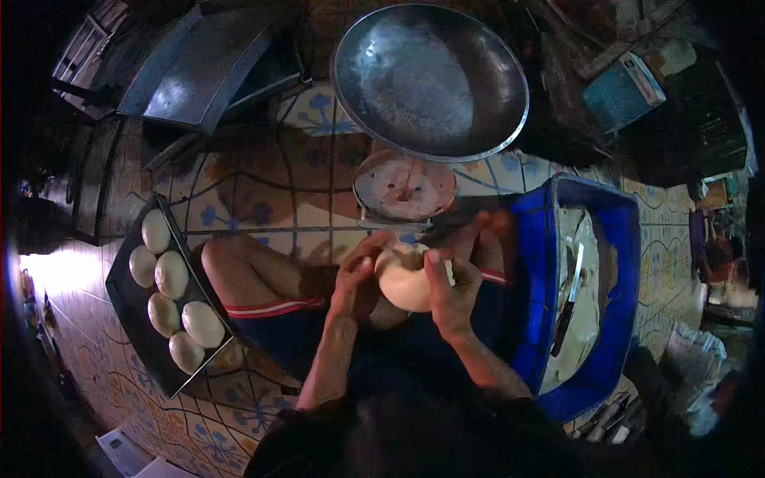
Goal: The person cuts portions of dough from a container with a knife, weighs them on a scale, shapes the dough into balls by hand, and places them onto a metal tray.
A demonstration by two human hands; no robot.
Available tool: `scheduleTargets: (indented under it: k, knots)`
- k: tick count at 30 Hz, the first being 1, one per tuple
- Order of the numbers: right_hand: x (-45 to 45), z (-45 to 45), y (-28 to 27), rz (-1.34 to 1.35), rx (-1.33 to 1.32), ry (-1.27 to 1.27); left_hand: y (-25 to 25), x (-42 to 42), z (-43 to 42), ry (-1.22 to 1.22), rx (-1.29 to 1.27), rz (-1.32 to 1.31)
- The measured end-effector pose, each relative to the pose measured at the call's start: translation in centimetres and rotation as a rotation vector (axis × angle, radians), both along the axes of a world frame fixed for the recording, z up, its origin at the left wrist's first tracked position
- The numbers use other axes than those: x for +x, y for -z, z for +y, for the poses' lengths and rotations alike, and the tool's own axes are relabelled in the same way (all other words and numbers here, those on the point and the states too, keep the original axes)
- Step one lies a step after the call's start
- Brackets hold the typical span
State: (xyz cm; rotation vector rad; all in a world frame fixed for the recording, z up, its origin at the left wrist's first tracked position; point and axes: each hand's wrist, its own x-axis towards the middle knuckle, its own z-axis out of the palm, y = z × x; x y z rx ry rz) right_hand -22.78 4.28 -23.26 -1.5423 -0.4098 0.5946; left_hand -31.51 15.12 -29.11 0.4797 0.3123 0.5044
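A pale lump of dough (405, 283) is held in front of my lap, between both hands. My left hand (357, 275) curves around its left side, fingers against the dough. On the other side my right hand (453, 295) grips it, with the thumb pressed on the upper edge. The dough's top looks folded or dented, and its underside is smooth and round. Beyond it on the floor sits a kitchen scale with a round pan (405, 187). To the left, a dark tray (131, 303) carries several dough balls (203, 324).
A blue crate (621, 319) at my right holds a large slab of dough (586, 334) with a knife (567, 307) lying on it. A wide metal bowl (430, 80) stands beyond the scale. Farther back are a metal box (191, 68) and a light-blue box (624, 92). The floor is tiled.
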Motion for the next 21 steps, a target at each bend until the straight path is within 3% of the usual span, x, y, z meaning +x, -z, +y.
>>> scheduleTargets:
  k: [1, 3, 5, 7, 9, 10, 11, 13, 15, 17, 18, 19, 20, 21]
  knots:
    - [-0.3, 0.3, 0.0, 0.122, 0.020, 0.040, 1.2, -0.5, -0.3, -0.004, 0.011, -0.003]
    - [0.2, -1.1, 2.0, 0.167, 0.006, -0.077, 4.8, -2.8, -2.2, -0.008, -0.280, -0.086]
    - [1.1, -0.8, 2.0, 0.408, 0.108, -0.191, 5.6, -3.6, -2.3, -0.066, -0.334, -0.064]
    - [1.3, -0.6, 1.7, 0.413, 0.203, -0.328, 5.6, -3.7, -1.8, 0.056, -0.003, 0.359]
    - [0.0, -0.2, 2.2, -0.355, 0.016, -0.345, 2.0, -2.7, -1.2, 0.091, 0.040, 0.225]
    - [-0.1, -0.5, 1.6, -0.134, -0.074, -0.254, 1.2, -2.4, -0.7, 0.021, 0.159, 0.256]
    - [-0.2, -0.3, 1.1, -0.138, -0.070, -0.266, 0.6, -2.3, -0.1, -0.050, 0.281, 0.289]
    - [-0.6, 0.0, -0.3, 0.070, -0.078, -0.212, 0.7, -3.9, 1.7, 0.020, 0.169, 0.178]
    - [-0.1, -0.1, 0.3, -0.001, -0.088, -0.361, 2.0, -5.4, 2.3, 0.389, 0.044, -0.274]
    - [-0.1, 1.0, -0.6, -0.324, 0.145, -0.635, 0.2, -6.3, 1.7, 0.444, -0.052, -0.315]
    - [0.3, 1.5, -1.6, -0.127, 0.199, -0.784, -1.3, -6.2, 1.4, 0.360, 0.195, -0.227]
    - [0.3, 2.1, -1.9, -0.127, 0.195, -0.797, -3.2, -5.8, 1.1, 0.270, 0.439, -0.134]
    - [0.2, 2.9, -2.0, -0.452, 0.088, -0.855, -4.0, -5.5, 1.0, 0.176, 0.685, -0.037]
    - [0.0, 3.5, -2.2, -0.778, -0.023, -0.894, -4.0, -5.5, 0.7, 0.166, 0.685, -0.037]
